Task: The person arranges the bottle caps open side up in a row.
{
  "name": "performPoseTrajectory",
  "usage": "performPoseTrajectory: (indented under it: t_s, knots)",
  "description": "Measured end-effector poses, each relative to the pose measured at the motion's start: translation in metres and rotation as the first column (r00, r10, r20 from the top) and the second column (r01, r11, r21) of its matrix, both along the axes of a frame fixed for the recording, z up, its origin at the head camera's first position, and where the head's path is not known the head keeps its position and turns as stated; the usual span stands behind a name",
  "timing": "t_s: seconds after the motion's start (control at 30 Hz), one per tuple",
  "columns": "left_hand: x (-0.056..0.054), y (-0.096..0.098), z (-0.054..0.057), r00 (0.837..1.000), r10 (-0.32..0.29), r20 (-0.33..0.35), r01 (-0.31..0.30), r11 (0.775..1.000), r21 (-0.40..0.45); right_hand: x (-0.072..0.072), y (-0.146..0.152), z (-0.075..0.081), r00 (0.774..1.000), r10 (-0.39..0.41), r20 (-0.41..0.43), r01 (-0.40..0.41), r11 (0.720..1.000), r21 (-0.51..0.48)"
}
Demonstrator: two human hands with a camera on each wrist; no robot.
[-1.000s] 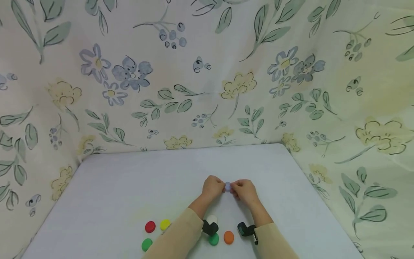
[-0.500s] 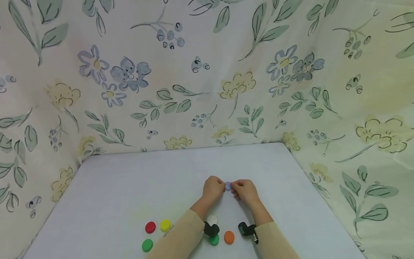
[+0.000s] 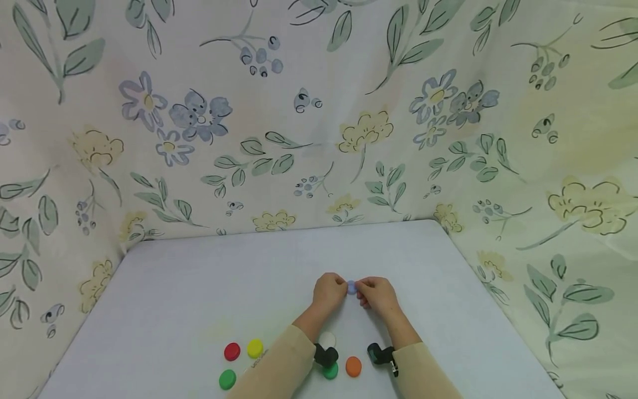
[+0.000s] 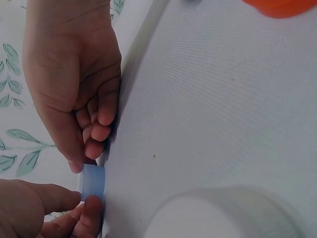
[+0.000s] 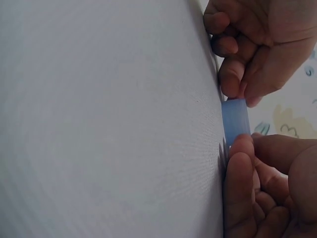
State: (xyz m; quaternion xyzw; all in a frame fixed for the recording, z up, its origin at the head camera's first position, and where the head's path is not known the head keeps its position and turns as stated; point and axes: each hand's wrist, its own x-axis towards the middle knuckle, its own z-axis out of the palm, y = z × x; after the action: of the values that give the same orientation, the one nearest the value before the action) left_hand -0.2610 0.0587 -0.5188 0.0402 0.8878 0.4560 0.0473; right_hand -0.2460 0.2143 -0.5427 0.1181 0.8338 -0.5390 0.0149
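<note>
A small light-blue bottle cap (image 3: 351, 287) sits between both hands at the middle right of the white table. My left hand (image 3: 329, 293) pinches its left side between thumb and fingertips. From the right, my right hand (image 3: 380, 296) pinches the opposite side the same way. Seen from the left wrist, the blue cap (image 4: 92, 181) is at the table surface, with the right hand (image 4: 79, 84) above it in the picture. In the right wrist view the cap (image 5: 236, 120) shows its side wall between the fingertips of both hands.
Closer to the body lie a red cap (image 3: 232, 351), a yellow cap (image 3: 255, 348), a green cap (image 3: 227, 379) and an orange cap (image 3: 353, 367). A white cap (image 3: 327, 339) and another green cap (image 3: 331, 371) are partly hidden by the left wrist camera (image 3: 326, 356).
Both hands keep their pinch on the blue cap and hardly move. The head view shifts very slightly.
</note>
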Motion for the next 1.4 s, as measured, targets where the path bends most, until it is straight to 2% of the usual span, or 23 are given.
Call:
performPoseTrajectory:
  t_s: [0.33, 0.63, 0.9, 1.0, 1.1, 1.27, 1.4]
  knots:
    - [0.002, -0.001, -0.001, 1.0, 0.004, 0.011, -0.004, 1.0, 0.008, 0.007, -0.002, 0.006, 1.0, -0.004, -0.006, 0.004, 1.0, 0.007]
    - [0.014, -0.003, 0.004, 0.999, 0.043, 0.023, -0.046, 0.991, 0.122, 0.032, -0.01, 0.013, 0.998, -0.034, -0.052, 0.041, 0.988, 0.152]
    - [0.021, -0.011, -0.003, 0.997, 0.043, -0.058, -0.033, 0.984, 0.174, 0.052, -0.016, 0.02, 0.999, 0.001, -0.05, 0.006, 0.992, 0.128]
    - [0.024, -0.013, -0.002, 0.996, 0.046, -0.078, -0.031, 0.982, 0.185, 0.057, -0.018, 0.024, 0.998, 0.023, -0.053, -0.017, 0.993, 0.114]
    - [0.028, -0.015, 0.001, 0.992, 0.021, -0.124, 0.004, 0.98, 0.201, 0.063, -0.02, 0.03, 0.996, 0.049, -0.07, -0.041, 0.994, 0.104]
    - [0.038, -0.018, 0.009, 0.98, -0.074, -0.187, 0.109, 0.977, 0.185, 0.073, -0.023, 0.04, 0.99, 0.088, -0.11, -0.074, 0.989, 0.128]
    - [0.045, -0.021, 0.015, 0.974, -0.146, -0.176, 0.174, 0.972, 0.157, 0.08, -0.024, 0.046, 0.986, 0.102, -0.129, -0.08, 0.982, 0.17]
